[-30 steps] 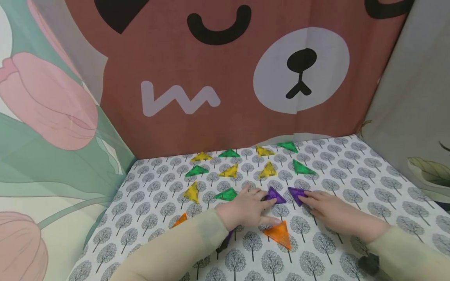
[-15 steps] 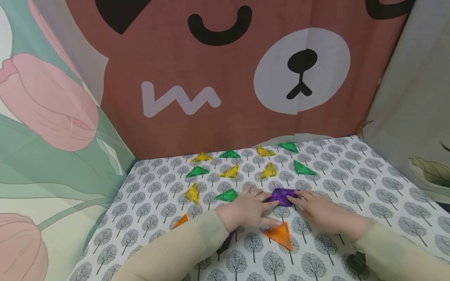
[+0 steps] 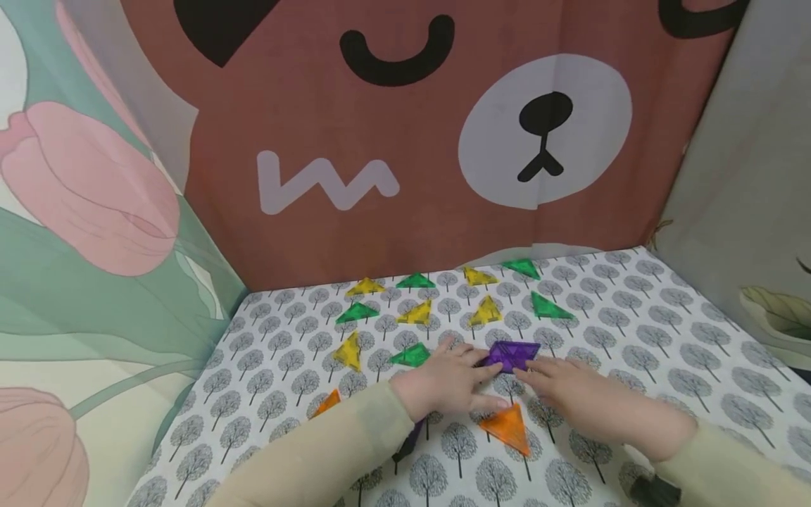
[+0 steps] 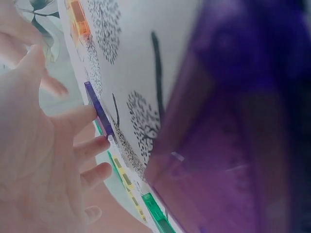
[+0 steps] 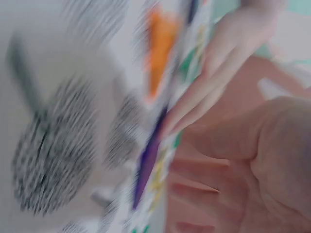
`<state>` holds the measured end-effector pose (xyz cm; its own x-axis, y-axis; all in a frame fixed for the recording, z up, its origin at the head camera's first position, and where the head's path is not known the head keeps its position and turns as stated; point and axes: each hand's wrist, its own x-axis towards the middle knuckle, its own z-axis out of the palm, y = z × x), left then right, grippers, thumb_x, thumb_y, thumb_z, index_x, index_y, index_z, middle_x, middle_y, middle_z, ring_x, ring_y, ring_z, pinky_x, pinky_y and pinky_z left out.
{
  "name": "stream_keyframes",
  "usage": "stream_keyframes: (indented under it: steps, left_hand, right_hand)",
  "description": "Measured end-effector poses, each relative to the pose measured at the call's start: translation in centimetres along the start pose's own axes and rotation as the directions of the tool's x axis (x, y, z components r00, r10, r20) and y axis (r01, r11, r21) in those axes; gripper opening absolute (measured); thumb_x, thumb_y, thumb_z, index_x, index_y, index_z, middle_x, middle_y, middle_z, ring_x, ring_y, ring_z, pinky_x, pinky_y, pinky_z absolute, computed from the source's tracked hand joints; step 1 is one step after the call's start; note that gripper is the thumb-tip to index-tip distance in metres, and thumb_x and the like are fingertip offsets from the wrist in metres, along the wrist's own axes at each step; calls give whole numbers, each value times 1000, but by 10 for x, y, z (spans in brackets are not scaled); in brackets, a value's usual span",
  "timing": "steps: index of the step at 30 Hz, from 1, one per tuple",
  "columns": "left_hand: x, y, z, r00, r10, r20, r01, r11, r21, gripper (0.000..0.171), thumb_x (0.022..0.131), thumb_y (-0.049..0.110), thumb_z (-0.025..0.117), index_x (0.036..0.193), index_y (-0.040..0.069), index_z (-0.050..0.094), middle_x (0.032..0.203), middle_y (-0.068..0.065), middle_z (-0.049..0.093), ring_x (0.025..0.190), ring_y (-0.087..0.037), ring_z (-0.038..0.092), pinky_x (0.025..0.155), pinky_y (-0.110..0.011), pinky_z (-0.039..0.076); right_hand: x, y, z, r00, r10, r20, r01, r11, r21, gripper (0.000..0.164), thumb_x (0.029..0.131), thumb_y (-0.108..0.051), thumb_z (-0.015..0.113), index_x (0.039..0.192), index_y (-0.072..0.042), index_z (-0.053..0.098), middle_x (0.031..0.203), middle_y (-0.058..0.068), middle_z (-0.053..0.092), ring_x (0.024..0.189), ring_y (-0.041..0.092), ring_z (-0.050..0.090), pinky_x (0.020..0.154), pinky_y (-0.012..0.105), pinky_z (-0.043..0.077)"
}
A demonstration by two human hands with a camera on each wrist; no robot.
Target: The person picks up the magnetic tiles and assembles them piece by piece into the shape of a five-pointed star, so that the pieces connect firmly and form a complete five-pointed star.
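Note:
Two translucent purple triangle tiles (image 3: pixel 512 356) lie edge to edge on the cloth, forming a slanted four-sided shape. My left hand (image 3: pixel 446 380) rests palm down at their left end, fingers spread, fingertips touching the near left edge. In the left wrist view, the left fingers (image 4: pixel 73 119) reach a purple tile (image 4: pixel 98 109) seen edge-on. My right hand (image 3: pixel 579 394) hovers just right of the pair with relaxed fingers, holding nothing. An orange triangle tile (image 3: pixel 509 428) lies below the left thumb. Another purple tile (image 4: pixel 214 170) looms large and blurred near the left wrist.
Several green tiles (image 3: pixel 552 306) and yellow tiles (image 3: pixel 486 311) lie spread out toward the back of the tree-print cloth (image 3: pixel 633 324). A second orange tile (image 3: pixel 327 402) is partly covered by the left sleeve (image 3: pixel 329 443). A bear-print curtain (image 3: pixel 317 239) hangs behind.
The right hand slid its purple tile left against the other one, then let go and drew back slightly right. The left hand stayed in place.

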<state>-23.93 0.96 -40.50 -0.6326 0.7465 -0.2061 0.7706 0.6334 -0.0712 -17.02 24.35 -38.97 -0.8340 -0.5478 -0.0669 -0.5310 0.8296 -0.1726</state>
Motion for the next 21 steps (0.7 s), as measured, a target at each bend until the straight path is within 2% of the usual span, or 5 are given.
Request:
stream_keyframes:
  steps: [6,9,13,18,21]
  left_hand:
    - [1,3,1,1000,-13,9,13,1000,3,85,85,83,9,156,38,24,162,4,23,147,-24,19,119,-54,3]
    - [0,1,1,1000,-21,3,21,1000,7,85,85,83,8,156,38,23,162,4,22,148,-24,19,119,-54,3]
    - [-1,1,1,1000,-16,-6,16,1000,11,87,84,83,7,156,38,23,162,3,23,147,-24,19,119,-54,4]
    - [-1,3,1,1000,-13,-2,13,1000,9,86,84,83,8,156,38,23,162,4,23,147,-24,19,119,-54,4]
    - [0,4,1,1000,-13,4,13,1000,6,87,84,83,8,156,37,23,162,4,22,148,-23,18,119,-54,3]
  right_hand:
    - [-26,-30,3,982,-138,126,136,990,29,57,95,-8,62,147,-28,49,149,1,47,135,34,42,105,61,37]
    - [-29,-39,7,975,-134,177,128,991,48,57,95,-47,60,148,-30,47,150,-3,45,136,32,42,103,60,40]
    - [-32,-40,14,970,-102,221,87,993,76,90,76,-83,48,149,-31,46,150,-3,44,137,33,40,101,62,41]
    - [-37,-30,23,986,-51,159,40,997,72,60,95,-49,60,150,-33,44,151,0,43,137,33,40,103,59,40]
    - [-41,-19,24,996,-8,87,1,997,80,52,98,-30,61,148,-28,48,152,7,42,136,36,40,103,60,40]
